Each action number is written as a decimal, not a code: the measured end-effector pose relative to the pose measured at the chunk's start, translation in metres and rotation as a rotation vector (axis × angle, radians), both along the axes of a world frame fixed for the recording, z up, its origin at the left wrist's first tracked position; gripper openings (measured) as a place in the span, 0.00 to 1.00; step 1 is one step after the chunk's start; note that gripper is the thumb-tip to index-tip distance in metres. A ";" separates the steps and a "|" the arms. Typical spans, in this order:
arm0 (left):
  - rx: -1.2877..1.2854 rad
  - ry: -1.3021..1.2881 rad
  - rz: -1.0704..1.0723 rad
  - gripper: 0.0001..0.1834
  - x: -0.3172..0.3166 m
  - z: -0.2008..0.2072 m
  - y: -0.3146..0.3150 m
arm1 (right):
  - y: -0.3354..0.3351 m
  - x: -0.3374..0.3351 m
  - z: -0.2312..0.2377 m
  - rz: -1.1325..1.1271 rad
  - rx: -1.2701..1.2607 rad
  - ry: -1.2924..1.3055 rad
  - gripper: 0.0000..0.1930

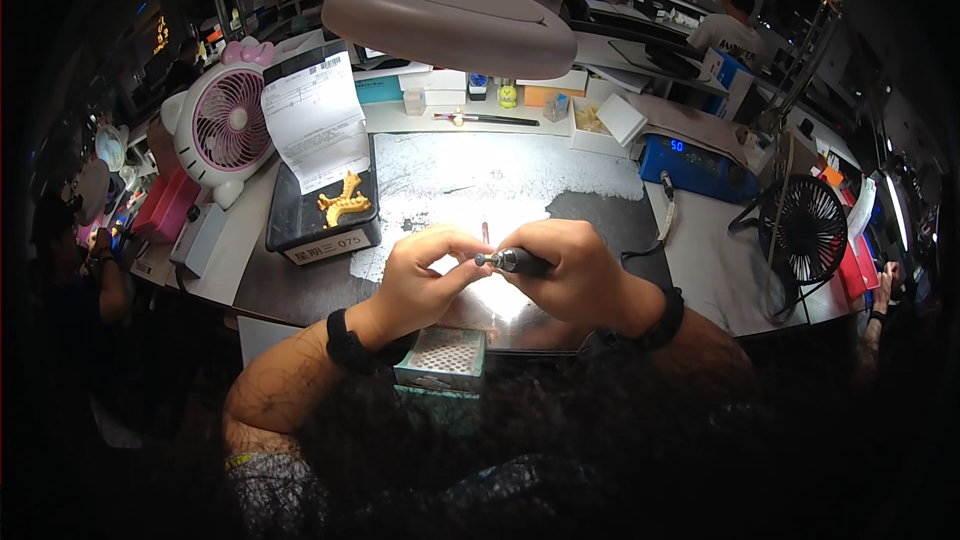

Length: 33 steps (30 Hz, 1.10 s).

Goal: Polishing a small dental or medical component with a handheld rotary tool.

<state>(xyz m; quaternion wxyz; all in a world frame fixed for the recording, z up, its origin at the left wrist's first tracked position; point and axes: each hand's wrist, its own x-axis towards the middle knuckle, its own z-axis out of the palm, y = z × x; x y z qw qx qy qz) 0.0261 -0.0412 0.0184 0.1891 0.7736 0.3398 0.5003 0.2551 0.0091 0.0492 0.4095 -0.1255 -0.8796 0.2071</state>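
Under the lamp's light, my left hand [425, 272] is closed in a pinch of thumb and index finger. What it grips is too small to make out. My right hand [580, 265] wraps round a dark rotary handpiece [524, 261], whose metal tip points left and meets the left fingertips. Beyond the hands, a thin reddish stick [486, 230] lies on the worn work mat [440, 185]. To the left stands a black bin [290, 225] with yellow dental models [343, 204] in it and a printed sheet [315, 130] leaning up at its back.
A large lamp head [450, 20] hangs over the bench. Left is a pink-and-white fan [235, 120]; right are a blue control box [685, 168] with a lit display and a black fan [803, 230]. Below my hands sits a perforated box [446, 352]. Other people work nearby.
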 end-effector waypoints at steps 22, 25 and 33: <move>-0.446 -0.325 0.106 0.11 0.000 -0.010 0.009 | 0.016 0.000 -0.014 -0.114 0.182 -0.367 0.09; -0.460 -0.336 0.078 0.11 0.001 -0.010 0.011 | 0.019 0.002 -0.021 -0.124 0.167 -0.362 0.09; -0.453 -0.340 0.072 0.10 -0.001 -0.011 0.011 | 0.018 0.001 -0.021 -0.054 0.113 -0.414 0.10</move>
